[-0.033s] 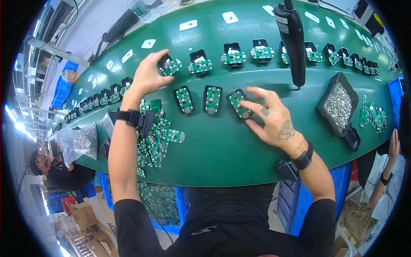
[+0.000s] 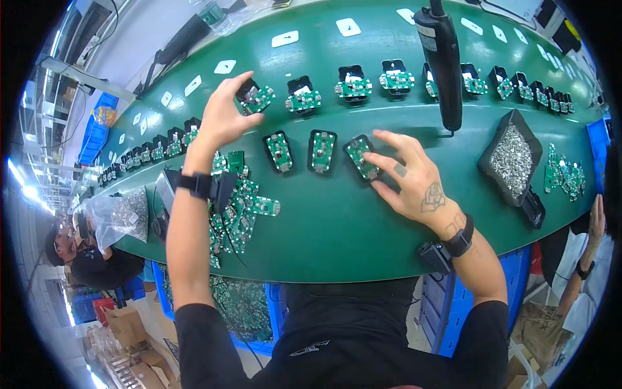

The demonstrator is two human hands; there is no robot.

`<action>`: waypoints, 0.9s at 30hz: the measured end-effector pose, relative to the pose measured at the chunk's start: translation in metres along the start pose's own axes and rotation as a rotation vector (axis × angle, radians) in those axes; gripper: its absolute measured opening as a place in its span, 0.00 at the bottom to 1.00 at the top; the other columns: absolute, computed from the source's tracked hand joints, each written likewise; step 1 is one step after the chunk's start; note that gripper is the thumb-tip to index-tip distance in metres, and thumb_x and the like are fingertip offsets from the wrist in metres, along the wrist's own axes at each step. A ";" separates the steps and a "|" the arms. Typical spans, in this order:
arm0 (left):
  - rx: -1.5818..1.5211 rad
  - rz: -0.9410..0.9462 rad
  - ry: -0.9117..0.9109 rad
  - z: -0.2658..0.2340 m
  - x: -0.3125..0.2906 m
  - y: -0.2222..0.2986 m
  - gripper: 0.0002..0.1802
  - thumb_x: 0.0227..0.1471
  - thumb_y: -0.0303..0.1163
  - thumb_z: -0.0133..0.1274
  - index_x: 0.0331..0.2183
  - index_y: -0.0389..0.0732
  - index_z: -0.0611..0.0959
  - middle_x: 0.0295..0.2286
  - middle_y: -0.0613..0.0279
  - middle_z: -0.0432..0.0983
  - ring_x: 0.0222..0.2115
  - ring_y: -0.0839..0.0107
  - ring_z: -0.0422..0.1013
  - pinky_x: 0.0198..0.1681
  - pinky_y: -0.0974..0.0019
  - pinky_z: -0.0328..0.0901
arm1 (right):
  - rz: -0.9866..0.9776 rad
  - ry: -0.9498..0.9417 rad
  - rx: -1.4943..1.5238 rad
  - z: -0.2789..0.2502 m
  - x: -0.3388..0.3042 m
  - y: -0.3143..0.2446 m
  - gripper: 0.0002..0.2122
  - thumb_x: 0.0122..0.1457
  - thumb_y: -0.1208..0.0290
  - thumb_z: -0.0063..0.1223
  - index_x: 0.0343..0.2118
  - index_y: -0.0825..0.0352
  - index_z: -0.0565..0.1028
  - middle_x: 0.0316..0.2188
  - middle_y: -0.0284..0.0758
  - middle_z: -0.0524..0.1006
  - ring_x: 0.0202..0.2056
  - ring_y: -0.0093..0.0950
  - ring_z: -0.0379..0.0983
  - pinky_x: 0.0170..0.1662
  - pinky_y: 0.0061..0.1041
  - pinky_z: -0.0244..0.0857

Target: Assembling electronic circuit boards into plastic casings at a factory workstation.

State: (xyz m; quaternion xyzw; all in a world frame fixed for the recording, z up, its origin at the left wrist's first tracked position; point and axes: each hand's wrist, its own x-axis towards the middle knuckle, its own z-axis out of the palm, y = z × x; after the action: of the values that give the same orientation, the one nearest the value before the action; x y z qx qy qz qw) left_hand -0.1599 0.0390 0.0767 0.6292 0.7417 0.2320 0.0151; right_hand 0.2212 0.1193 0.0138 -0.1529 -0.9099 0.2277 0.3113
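Note:
My left hand (image 2: 227,110) is at the far left of the work area, thumb and fingers spread around a black case. A green circuit board (image 2: 259,100) lies tilted at that case, beside my fingers. My right hand (image 2: 411,175) grips another black case holding a circuit board (image 2: 360,155); one fingertip rests on the board and the thumb is at the lower edge. To its left lie two more black cases with boards inside, a middle one (image 2: 322,151) and a left one (image 2: 278,151).
Black cases with boards (image 2: 353,84) form a curved row across the green table (image 2: 311,227). A black electric screwdriver (image 2: 444,71) hangs at right, near a scoop of small metal parts (image 2: 512,159). Loose circuit boards (image 2: 240,207) are piled beside my left forearm. White plates (image 2: 285,38) line the back.
My left forearm has shifted very slightly right. The board by my left hand sits a little farther right and shows more of its face. My right hand has not visibly moved.

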 end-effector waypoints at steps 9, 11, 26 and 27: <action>-0.254 0.269 0.171 0.012 -0.080 0.127 0.44 0.33 0.28 0.69 0.58 0.37 0.78 0.47 0.50 0.77 0.49 0.56 0.75 0.53 0.57 0.69 | -0.101 -0.044 -0.240 0.017 0.001 -0.003 0.26 0.52 0.77 0.61 0.57 0.62 0.76 0.64 0.34 0.72 0.64 0.41 0.67 0.62 0.40 0.66; -0.256 0.327 0.103 0.021 -0.101 0.139 0.43 0.34 0.27 0.68 0.57 0.37 0.79 0.48 0.49 0.76 0.49 0.52 0.74 0.54 0.54 0.69 | -0.103 -0.047 -0.260 0.020 0.002 -0.004 0.27 0.52 0.77 0.61 0.59 0.61 0.75 0.64 0.33 0.71 0.63 0.41 0.67 0.61 0.40 0.67; -0.399 0.348 -0.173 0.084 -0.128 0.134 0.48 0.35 0.29 0.70 0.61 0.41 0.73 0.50 0.53 0.72 0.48 0.51 0.71 0.51 0.54 0.70 | -0.095 0.010 -0.127 0.017 0.013 -0.004 0.32 0.48 0.79 0.61 0.61 0.62 0.73 0.64 0.41 0.70 0.59 0.43 0.70 0.61 0.39 0.68; -0.407 0.335 -0.187 0.085 -0.125 0.135 0.48 0.34 0.31 0.71 0.61 0.41 0.74 0.51 0.52 0.73 0.49 0.50 0.72 0.53 0.53 0.69 | -0.091 0.008 -0.130 0.015 0.011 -0.002 0.32 0.48 0.79 0.61 0.61 0.62 0.73 0.64 0.41 0.70 0.59 0.43 0.70 0.61 0.39 0.68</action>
State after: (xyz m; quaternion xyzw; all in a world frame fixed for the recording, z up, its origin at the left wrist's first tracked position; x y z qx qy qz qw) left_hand 0.0177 -0.0374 0.0160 0.7456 0.5609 0.3164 0.1711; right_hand 0.2032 0.1178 0.0095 -0.1321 -0.9276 0.1530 0.3142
